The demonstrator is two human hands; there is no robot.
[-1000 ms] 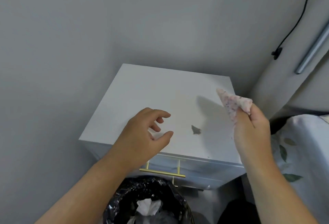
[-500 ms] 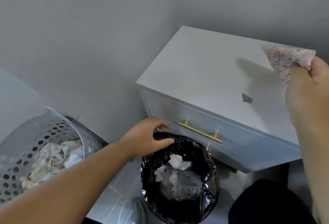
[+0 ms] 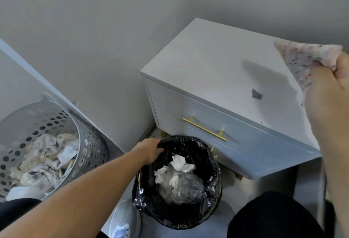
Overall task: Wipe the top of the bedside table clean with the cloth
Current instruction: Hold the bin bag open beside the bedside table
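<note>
Right hand (image 3: 332,105): raised over the table's right side, fingers clenched round a bunched corner of the cloth (image 3: 302,62); the free end sticks up and left, clear of the top, so no wiping is under way.
Left hand (image 3: 150,151): down at the bin (image 3: 177,183), fingers closed over the near rim of its black liner; my guess is it is about to pull the bin under the table's edge so dirt can be swept straight in.
Table (image 3: 207,64): white, set into the corner by the wall, one drawer with a gold handle (image 3: 204,129); the top is bare apart from a dark scrap.
Scrap (image 3: 256,94): lies toward the front right of the top, just left of the cloth hand; a few tiny specks show nearer the front edge.
Bin contents: crumpled white tissue and clear plastic.
Basket (image 3: 88,139): perforated, well left of the bin, holding crumpled fabric.
Hidden: the table's right edge sits behind the right hand; the left fingertips vanish in liner folds, so how firm that hold is I cannot tell; the basket is cut off at the left.
</note>
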